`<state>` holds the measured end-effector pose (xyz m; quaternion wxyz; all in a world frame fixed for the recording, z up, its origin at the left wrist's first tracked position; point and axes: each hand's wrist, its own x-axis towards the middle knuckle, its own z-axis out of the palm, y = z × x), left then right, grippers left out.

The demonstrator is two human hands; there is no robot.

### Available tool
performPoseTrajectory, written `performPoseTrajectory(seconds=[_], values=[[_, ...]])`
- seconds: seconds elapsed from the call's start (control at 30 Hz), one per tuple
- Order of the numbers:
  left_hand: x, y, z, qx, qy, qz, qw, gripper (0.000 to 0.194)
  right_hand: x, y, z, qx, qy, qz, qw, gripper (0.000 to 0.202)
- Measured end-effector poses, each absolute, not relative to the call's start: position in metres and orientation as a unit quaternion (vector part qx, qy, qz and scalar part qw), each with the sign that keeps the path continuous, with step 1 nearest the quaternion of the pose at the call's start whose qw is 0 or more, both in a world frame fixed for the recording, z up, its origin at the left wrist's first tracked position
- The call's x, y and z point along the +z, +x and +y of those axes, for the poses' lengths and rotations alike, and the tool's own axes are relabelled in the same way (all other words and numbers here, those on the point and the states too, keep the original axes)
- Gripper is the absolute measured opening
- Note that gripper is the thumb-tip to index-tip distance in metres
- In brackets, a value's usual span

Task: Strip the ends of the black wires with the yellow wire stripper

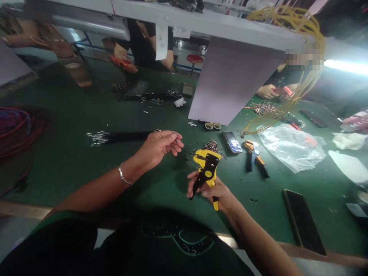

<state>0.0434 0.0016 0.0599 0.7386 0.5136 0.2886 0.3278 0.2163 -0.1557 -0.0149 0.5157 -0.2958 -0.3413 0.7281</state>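
Between the fingertips of my left hand (159,149) is a thin black wire (188,152), its end reaching to the jaws of a wire stripper. My right hand (215,189) is wrapped around the yellow and black wire stripper (207,172), whose head points up and left. A bundle of black wires (125,136) with bare silvery ends lies on the green table, partly behind my left hand. Just beyond the stripper's head sits a pile of small dark and coppery bits (211,145), some scattered nearby.
Right of the stripper lie a keypad phone (232,142), an orange and black hand tool (255,157), a clear plastic bag (293,149) and a smartphone (304,221). Red and blue cable coils (20,128) lie at left. Yellow wires (304,88) hang over a divider (232,76). Co-workers sit opposite.
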Motion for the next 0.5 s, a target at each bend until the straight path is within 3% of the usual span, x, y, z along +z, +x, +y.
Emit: performPoseTrajectory(seconds=[0.5], values=[[0.047,0.049,0.004,0.272,0.478,0.298,0.780,0.015,-0.021,0.210,-0.158,0.736,-0.287,-0.334,0.514,0.051]])
